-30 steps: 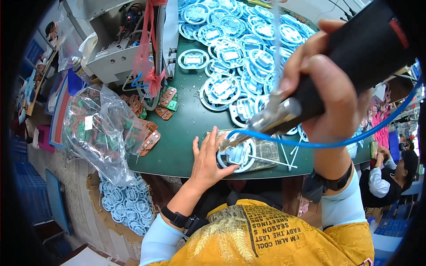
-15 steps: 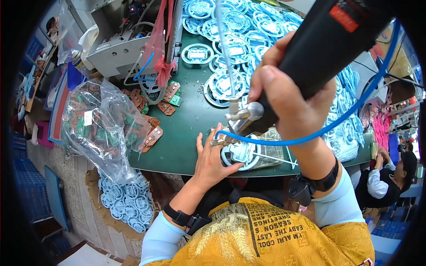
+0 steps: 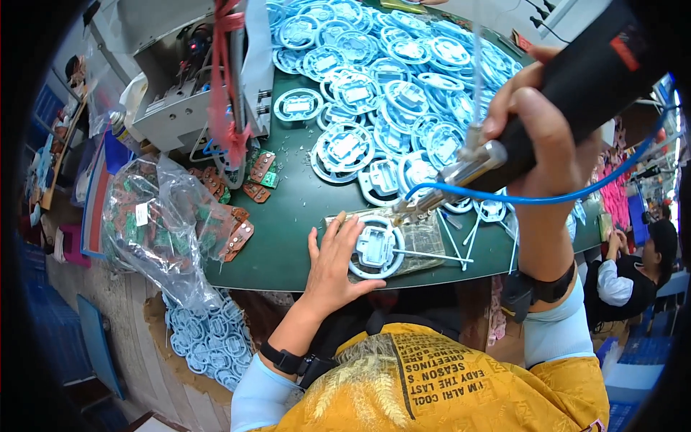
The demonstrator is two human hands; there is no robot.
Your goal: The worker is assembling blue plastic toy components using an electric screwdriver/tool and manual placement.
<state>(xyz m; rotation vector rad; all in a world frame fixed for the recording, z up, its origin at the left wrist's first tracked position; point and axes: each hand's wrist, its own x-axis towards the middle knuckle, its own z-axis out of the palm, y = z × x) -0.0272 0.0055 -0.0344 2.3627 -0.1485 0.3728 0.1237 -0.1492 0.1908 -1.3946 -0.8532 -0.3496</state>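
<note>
A light blue plastic ring-shaped part (image 3: 375, 247), with a thin stem pointing right, lies on a flat tape-wrapped pad (image 3: 425, 243) at the table's near edge. My left hand (image 3: 332, 258) grips its left side, fingers along the upper rim and thumb by the lower rim. In my right hand (image 3: 543, 144) is a thick black powered screwdriver (image 3: 576, 93), held slanted with its metal nose pointing down and left. The nose tip is close to the part's upper right rim; whether they touch I cannot tell. A blue hose (image 3: 518, 196) loops from the nose to the right.
Many similar blue parts (image 3: 403, 97) are heaped across the green table (image 3: 281, 237). Left are a grey metal machine (image 3: 176, 119), red-brown and green boards (image 3: 263, 167) and a clear bag (image 3: 162, 216) of boards. A carton (image 3: 155, 317) of blue parts stands below. A co-worker (image 3: 633, 277) sits right.
My right hand has moved up and right with the screwdriver, uncovering the ring part. My left hand has shifted slightly left and stays on the part.
</note>
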